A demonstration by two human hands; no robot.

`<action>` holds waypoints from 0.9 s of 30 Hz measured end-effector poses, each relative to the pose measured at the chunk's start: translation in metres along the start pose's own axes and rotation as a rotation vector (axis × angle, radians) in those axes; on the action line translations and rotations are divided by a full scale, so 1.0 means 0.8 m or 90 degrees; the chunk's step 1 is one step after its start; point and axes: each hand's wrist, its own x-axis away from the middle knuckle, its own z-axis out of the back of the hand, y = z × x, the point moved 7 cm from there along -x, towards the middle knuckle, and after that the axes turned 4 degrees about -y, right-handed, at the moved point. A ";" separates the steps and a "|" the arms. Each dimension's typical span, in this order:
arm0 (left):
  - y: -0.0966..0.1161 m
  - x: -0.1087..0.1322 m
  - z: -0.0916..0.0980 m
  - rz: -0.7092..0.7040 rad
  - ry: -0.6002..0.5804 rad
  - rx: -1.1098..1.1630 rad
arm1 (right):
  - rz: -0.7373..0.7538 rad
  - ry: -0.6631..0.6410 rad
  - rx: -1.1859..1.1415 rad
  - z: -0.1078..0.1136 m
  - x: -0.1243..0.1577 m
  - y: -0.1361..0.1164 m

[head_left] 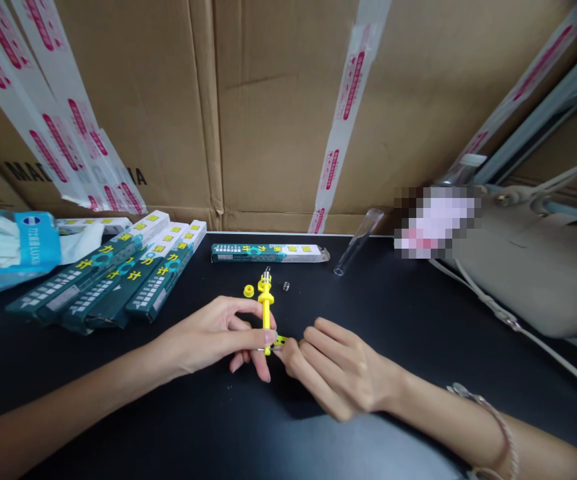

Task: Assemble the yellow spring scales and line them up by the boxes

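Note:
My left hand pinches the yellow plastic rod of a spring scale between thumb and fingers, its long axis pointing away from me. A metal spring shows at the rod's far end. Close by the rod's near end, my right hand is closed, its thumb and index finger pinching a small yellow strip with dark spots. Those fingertips partly cover the strip. Just beyond the hands, a small yellow ring cap lies left of the rod and a small metal coil lies right of it.
Several green-and-white boxes lie at the left beside a blue tissue pack. Another such box and a clear tube lie at the back. Right stand a bottle and a beige bag. Cardboard cartons wall the rear.

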 end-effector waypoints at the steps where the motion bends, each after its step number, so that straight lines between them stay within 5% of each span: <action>1: 0.000 0.000 0.000 0.001 -0.002 0.003 | -0.002 -0.001 -0.002 0.000 0.000 0.000; 18: -0.005 -0.001 0.000 0.010 0.008 0.041 | -0.026 0.010 0.012 0.000 0.001 0.003; 27: -0.011 0.001 0.003 -0.036 0.031 0.079 | -0.106 -0.019 -0.151 -0.008 0.000 0.028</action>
